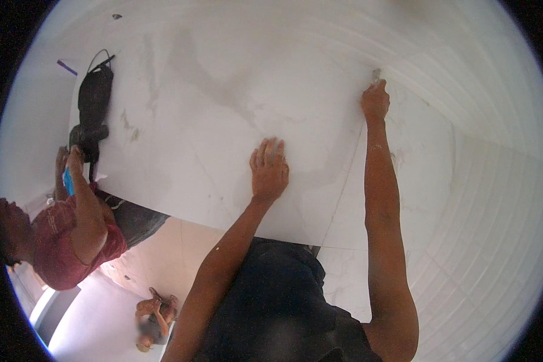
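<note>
My left hand (270,172) lies palm down on a broad white slab with grey marble-like veins (223,90), its fingers stretched out and a little apart. Further off to the right, my right arm reaches out straight. My right hand (375,101) is closed near the far end of the slab's joint line. A small greyish piece (376,75) shows just beyond its fingers; whether this is a tool's tip or a scrap of something, I cannot make out. Thin seam (344,187) runs along the slab between my two arms.
White ribbed or tiled wall (495,199) curves up on the right. At left, a co-worker in a maroon shirt (72,235) has both hands by a black bag (95,96) on the slab. Another person (157,317) sits lower left. Dark smudges (133,133) mark the slab.
</note>
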Available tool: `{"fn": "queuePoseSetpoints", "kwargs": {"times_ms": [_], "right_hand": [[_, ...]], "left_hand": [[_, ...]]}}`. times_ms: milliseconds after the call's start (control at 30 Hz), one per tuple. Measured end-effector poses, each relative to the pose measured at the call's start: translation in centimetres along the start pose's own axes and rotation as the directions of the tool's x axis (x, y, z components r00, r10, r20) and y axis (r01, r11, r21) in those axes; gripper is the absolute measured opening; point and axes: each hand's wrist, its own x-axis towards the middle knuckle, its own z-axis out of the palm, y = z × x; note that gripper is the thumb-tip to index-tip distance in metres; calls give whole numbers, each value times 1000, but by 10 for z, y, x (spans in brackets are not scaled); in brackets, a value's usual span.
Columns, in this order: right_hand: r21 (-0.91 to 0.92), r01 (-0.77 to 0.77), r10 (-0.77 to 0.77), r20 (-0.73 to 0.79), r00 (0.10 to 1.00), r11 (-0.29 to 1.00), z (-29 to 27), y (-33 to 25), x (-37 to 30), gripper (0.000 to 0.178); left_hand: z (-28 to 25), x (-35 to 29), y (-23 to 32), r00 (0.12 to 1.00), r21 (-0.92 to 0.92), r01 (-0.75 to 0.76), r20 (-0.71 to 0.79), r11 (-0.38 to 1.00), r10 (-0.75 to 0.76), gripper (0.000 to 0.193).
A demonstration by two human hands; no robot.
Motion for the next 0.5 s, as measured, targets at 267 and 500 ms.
{"fn": "queuePoseSetpoints", "kwargs": {"times_ms": [267,500], "right_hand": [[-18,15,-14,30,999,1000,2,-9,4,36],[21,-3,1,97,995,1000,1,-5,-3,32]], "left_hand": [[-2,-3,-7,1000,14,15,7,1000,-15,50],[5,-10,-11,998,-50,-18,-59,999,15,54]]}}
